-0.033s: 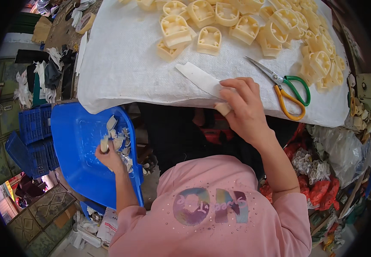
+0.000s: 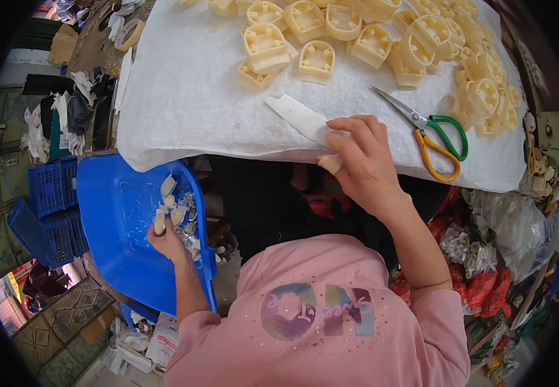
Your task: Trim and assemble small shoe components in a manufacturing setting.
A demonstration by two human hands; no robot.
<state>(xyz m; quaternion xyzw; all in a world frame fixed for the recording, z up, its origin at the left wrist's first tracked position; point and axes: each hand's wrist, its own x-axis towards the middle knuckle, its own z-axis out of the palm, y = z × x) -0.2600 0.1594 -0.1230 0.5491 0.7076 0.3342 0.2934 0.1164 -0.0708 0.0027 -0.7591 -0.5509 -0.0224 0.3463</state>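
Note:
My left hand (image 2: 168, 244) is over the blue tub (image 2: 115, 213), its fingers closed round a small cream-coloured piece (image 2: 160, 221). Below it in the tub lie several cut, pale pieces (image 2: 177, 214). On the white-covered table, my right hand (image 2: 363, 161) is bent at the near edge with its fingers and thumb apart. Its fingertips touch the near end of a flat white strip (image 2: 297, 116). The thumb's tip shows a cream-coloured cover (image 2: 330, 163), perhaps a wrap. To the right lie scissors (image 2: 421, 122) with one green and one orange handle, blades parted slightly.
Many hollow, arch-shaped, cream-coloured moulded parts (image 2: 317, 62) lie across the far side of the table cloth (image 2: 189, 103). Blue crates (image 2: 53, 184) stand left of the tub. Clear plastic bags (image 2: 515, 216) and red bags (image 2: 486, 290) crowd the lower right.
My left hand has shifted slightly right and down over the tub, and the piece in it stands more upright. My right hand has moved very slightly left.

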